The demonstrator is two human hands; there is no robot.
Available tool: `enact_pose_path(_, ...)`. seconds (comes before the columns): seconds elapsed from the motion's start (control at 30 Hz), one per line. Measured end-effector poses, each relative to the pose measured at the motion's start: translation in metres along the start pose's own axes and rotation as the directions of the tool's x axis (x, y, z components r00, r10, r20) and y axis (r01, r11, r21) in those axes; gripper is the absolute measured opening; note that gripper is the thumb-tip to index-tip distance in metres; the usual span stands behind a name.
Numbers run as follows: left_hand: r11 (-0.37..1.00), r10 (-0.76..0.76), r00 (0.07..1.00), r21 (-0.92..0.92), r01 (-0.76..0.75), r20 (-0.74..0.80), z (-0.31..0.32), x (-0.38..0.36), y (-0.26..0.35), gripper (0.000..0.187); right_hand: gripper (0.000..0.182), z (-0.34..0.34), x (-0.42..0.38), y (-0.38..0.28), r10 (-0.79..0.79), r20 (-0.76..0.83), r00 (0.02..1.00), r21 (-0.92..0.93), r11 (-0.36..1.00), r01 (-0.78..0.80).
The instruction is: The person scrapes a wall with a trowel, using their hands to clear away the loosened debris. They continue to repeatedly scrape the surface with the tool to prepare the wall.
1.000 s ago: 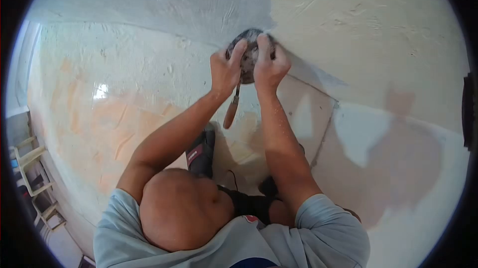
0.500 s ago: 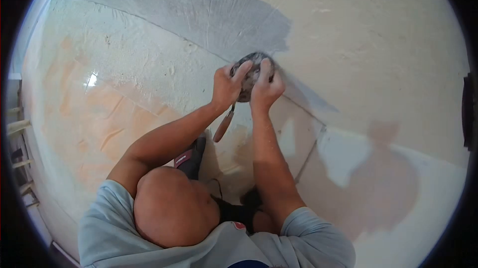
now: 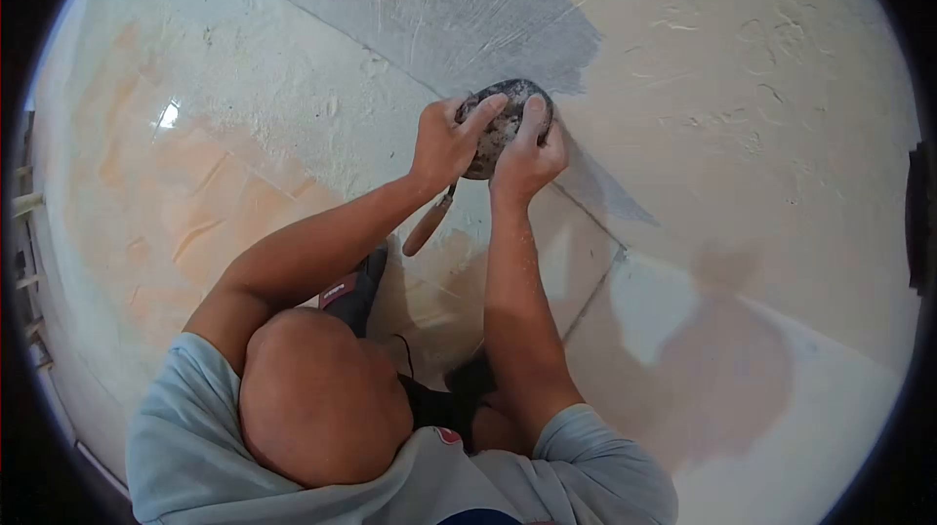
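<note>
Both my hands grip a dark, round, plaster-smeared bowl (image 3: 499, 136). My left hand (image 3: 449, 142) has its thumb over the bowl's near face and its fingers curled behind the left side. On the right side, my right hand (image 3: 532, 151) clasps it the same way, its whitened thumb pointing up the face. The bowl's far side is hidden. Just below my left hand is a trowel with a brown wooden handle (image 3: 427, 227); its blade end is hidden behind the hand and bowl.
A grey fan-shaped patch (image 3: 459, 13) spreads beyond the bowl on the pale surface. White crumbs and dust lie on the tiled floor (image 3: 264, 96) at left. A dark seam (image 3: 390, 63) runs diagonally past my hands. My shoe (image 3: 353, 293) is near the trowel.
The view has shifted a little. My hands and the bowl sit slightly higher in the picture, with both hands keeping their hold. The trowel handle appears further up and left.
</note>
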State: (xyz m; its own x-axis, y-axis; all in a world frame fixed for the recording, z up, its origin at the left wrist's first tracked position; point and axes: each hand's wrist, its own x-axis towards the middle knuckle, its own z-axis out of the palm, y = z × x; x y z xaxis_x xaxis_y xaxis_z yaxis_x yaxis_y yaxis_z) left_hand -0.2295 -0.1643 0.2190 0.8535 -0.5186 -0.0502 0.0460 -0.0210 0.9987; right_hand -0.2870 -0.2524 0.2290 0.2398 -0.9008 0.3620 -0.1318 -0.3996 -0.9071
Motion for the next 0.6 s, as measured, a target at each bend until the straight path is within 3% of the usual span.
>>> enact_pose_path(0.03, 1.0, 0.001, 1.0, 0.023, -0.002, 0.007, 0.0, 0.005, 0.001, 0.045, 0.043, -0.001, -0.005, -0.005, 0.074, -0.008, 0.997, -0.072, 0.995, -0.074)
enact_pose_path(0.1, 1.0, -0.006, 1.0, 0.021, 0.006, -0.006, 0.002, 0.006, 0.002, 0.045, 0.043, 0.001, -0.008, 0.003, 0.071, 0.019, 0.997, -0.104, 0.992, -0.069)
enact_pose_path(0.23, 1.0, -0.024, 1.0, 0.01, 0.024, -0.003, 0.003, 0.011, 0.007, 0.047, 0.045, 0.001, 0.01, -0.008, 0.012, 0.0, 1.0, -0.043, 0.999, -0.012)
enact_pose_path(0.3, 0.998, 0.03, 1.0, 0.062, -0.03, -0.005, 0.002, 0.013, 0.003, 0.047, 0.045, -0.002, 0.001, -0.005, 0.083, 0.007, 0.997, -0.081, 0.993, -0.082)
enact_pose_path(0.33, 1.0, 0.02, 0.999, -0.004, -0.02, -0.03, 0.003, 0.008, 0.001, 0.047, 0.045, 0.0, 0.0, -0.002, 0.131, 0.007, 0.991, -0.108, 0.986, -0.13)
enact_pose_path(0.37, 0.998, 0.007, 0.999, -0.068, -0.01, -0.053, 0.004, 0.004, -0.003, 0.047, 0.045, 0.003, -0.005, 0.012, 0.057, 0.003, 0.998, -0.121, 0.991, -0.056)
enact_pose_path(0.43, 0.994, -0.037, 0.999, -0.099, 0.034, -0.029, 0.004, 0.006, -0.008, 0.047, 0.045, 0.005, 0.003, -0.003, 0.054, 0.011, 0.998, -0.064, 0.996, -0.054)
enact_pose_path(0.6, 0.999, -0.035, 0.999, 0.015, 0.035, -0.009, 0.0, 0.009, 0.003, 0.05, 0.044, 0.002, 0.003, -0.006, 0.115, 0.03, 0.993, -0.076, 0.991, -0.112)
